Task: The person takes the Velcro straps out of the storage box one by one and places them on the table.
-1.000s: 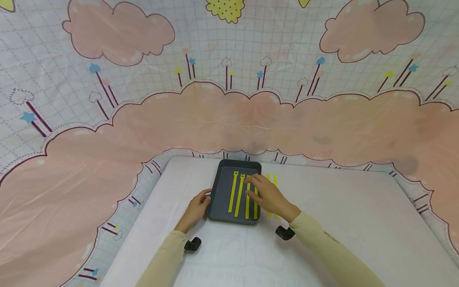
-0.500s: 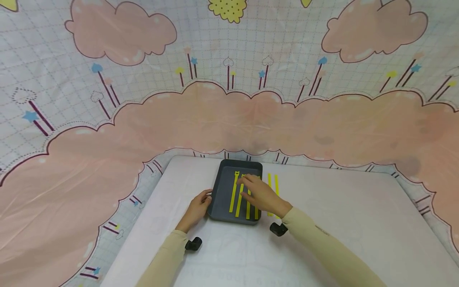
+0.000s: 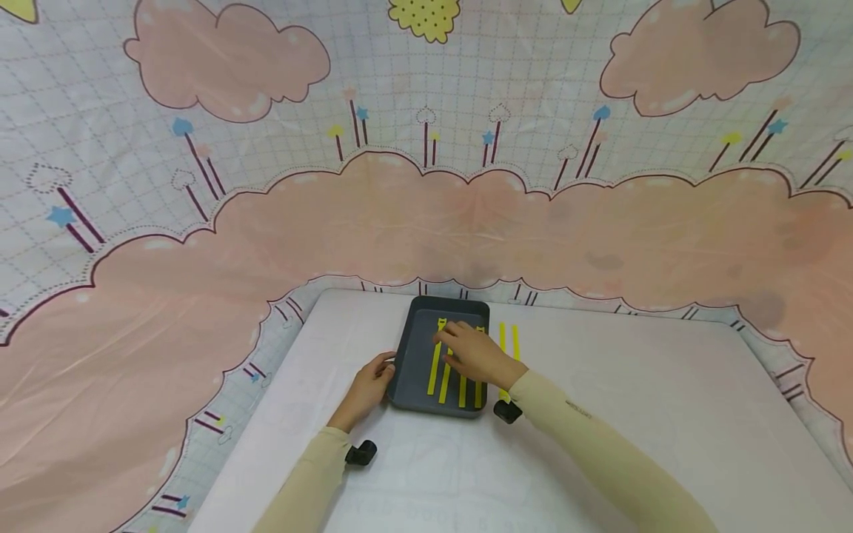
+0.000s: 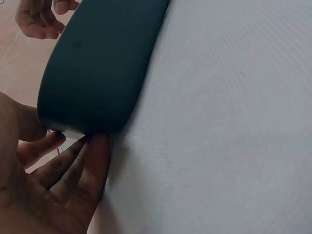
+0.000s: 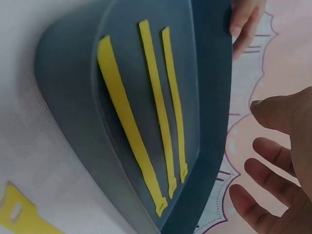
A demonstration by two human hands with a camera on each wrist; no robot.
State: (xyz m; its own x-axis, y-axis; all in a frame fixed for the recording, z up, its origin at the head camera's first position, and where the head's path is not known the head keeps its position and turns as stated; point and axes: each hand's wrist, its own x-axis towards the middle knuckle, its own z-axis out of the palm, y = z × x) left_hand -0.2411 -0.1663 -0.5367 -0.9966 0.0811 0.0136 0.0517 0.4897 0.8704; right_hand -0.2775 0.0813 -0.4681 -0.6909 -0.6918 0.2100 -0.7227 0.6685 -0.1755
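A dark grey tray (image 3: 408, 389) lies on the white table. Several yellow slotted straps, like hook-and-loop cable ties (image 3: 435, 368), lie lengthwise in it, roughly side by side. Two more straps (image 3: 515, 340) are on the table just right of the tray. My left hand (image 3: 365, 389) rests its fingertips against the tray's left side; in the left wrist view those fingers (image 4: 97, 161) touch the outer wall. Over the tray is my right hand (image 3: 478, 354), partly hiding the straps. The right wrist view shows its relaxed fingers (image 5: 273, 151) apart from the straps (image 5: 129, 122), holding nothing.
A patterned curtain (image 3: 466, 222) with pink clouds hangs behind the white table (image 3: 633, 400). Black wrist cameras (image 3: 361, 453) sit at both wrists. In the right wrist view, a strap (image 5: 22, 212) outside the tray shows its slotted end.
My right hand has moved left across the tray, now covering the middle straps and uncovering more of the two straps on the table. The left hand stays at the tray's side.
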